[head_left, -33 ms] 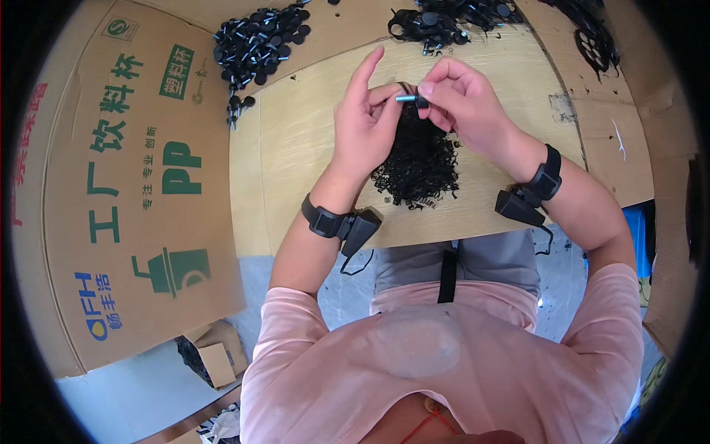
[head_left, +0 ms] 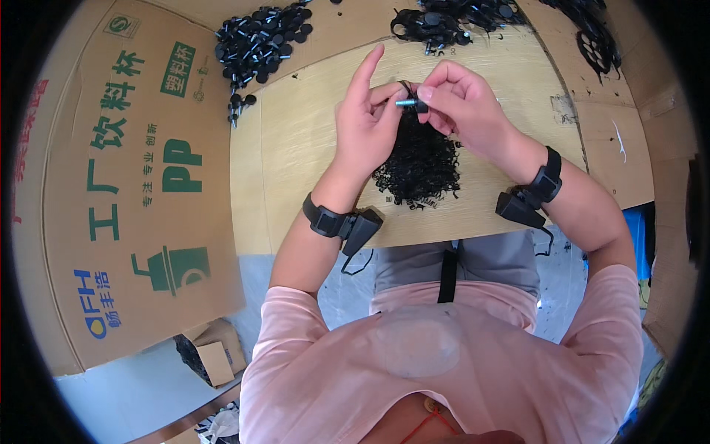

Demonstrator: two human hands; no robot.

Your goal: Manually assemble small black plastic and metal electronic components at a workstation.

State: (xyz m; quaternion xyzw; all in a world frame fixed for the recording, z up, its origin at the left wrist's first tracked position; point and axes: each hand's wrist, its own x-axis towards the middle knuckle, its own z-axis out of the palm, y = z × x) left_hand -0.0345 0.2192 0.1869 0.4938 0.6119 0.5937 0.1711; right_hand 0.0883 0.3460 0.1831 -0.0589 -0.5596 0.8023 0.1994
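Observation:
My right hand point(head_left: 466, 103) pinches a bolt with a black round head point(head_left: 421, 106). The bolt's bare metal shank points left, towards my left hand point(head_left: 367, 122). The left thumb and middle finger are closed close to the shank's tip, while the left index finger sticks up straight. A thin black strip point(head_left: 404, 87) shows at the left fingertips; what exactly they grip is partly hidden. Below both hands lies a heap of small black curled pieces point(head_left: 418, 166) on the table board point(head_left: 303, 133).
Several black-headed bolts point(head_left: 262, 44) are piled at the far left. Black stringy parts point(head_left: 451, 22) lie at the far middle, and more point(head_left: 594, 44) at the far right. A tall printed cardboard wall point(head_left: 148, 200) stands on the left. A small open carton point(head_left: 218, 359) is at lower left.
The bolt between my hands has dipped very slightly towards me. Otherwise both hands hold the same pose.

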